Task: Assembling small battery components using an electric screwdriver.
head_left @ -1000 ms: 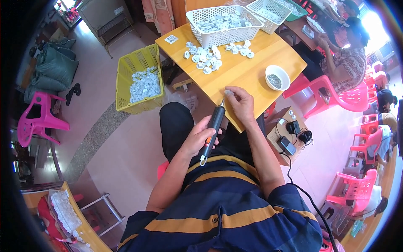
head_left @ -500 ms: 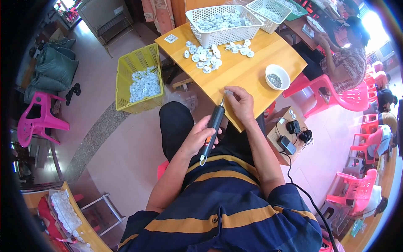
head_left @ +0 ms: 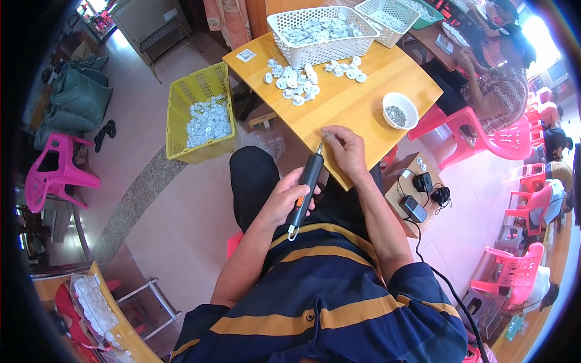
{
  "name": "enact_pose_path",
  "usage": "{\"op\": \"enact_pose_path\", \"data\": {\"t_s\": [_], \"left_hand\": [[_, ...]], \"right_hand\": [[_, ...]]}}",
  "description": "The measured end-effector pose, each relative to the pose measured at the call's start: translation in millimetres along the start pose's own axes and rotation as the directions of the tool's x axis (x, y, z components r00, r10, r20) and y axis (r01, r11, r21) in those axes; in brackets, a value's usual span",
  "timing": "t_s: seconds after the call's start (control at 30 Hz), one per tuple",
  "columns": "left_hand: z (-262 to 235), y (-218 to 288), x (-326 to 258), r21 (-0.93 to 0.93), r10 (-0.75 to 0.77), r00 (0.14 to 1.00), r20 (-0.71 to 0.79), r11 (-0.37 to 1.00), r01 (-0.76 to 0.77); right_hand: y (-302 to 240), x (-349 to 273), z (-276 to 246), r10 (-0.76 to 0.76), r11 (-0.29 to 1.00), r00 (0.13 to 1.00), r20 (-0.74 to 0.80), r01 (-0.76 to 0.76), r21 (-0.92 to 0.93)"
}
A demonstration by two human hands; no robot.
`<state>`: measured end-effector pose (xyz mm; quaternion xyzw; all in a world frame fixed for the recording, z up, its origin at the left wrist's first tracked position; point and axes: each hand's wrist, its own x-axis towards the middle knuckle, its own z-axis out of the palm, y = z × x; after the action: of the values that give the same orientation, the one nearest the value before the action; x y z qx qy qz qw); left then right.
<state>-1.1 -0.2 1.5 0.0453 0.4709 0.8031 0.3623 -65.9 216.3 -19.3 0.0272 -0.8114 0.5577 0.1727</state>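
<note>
my left hand [head_left: 284, 196] is wrapped around the black screwdriver [head_left: 305, 184], its length slanting up toward my right hand [head_left: 346, 151], whose fingertips pinch something tiny at the table [head_left: 363, 109] edge, touching the tip.

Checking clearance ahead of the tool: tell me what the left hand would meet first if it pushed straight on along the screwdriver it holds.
The left hand points the black electric screwdriver up toward the right hand at the wooden table edge. It would likely meet that hand's fingertips first, though depth is unclear.
</note>
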Motion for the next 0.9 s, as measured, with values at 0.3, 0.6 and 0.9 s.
{"op": "enact_pose_path", "data": {"t_s": [0.3,0.6,0.9], "left_hand": [[0,1,1,0.014,-0.002,1.0,-0.006,1.0,0.002],[10,7,-1,0.054,-0.023,0.999,-0.043,0.998,0.025],[17,20,6,0.126,-0.044,0.997,-0.063,0.991,0.051]], "right_hand": [[-6,1,-3,-0.003,0.999,0.999,0.036,0.004,-0.034],[-4,0,-3,-0.051,0.998,0.998,0.033,0.052,-0.031],[-2,3,-6,-0.019,0.999,1.0,-0.002,0.019,0.036]]}}
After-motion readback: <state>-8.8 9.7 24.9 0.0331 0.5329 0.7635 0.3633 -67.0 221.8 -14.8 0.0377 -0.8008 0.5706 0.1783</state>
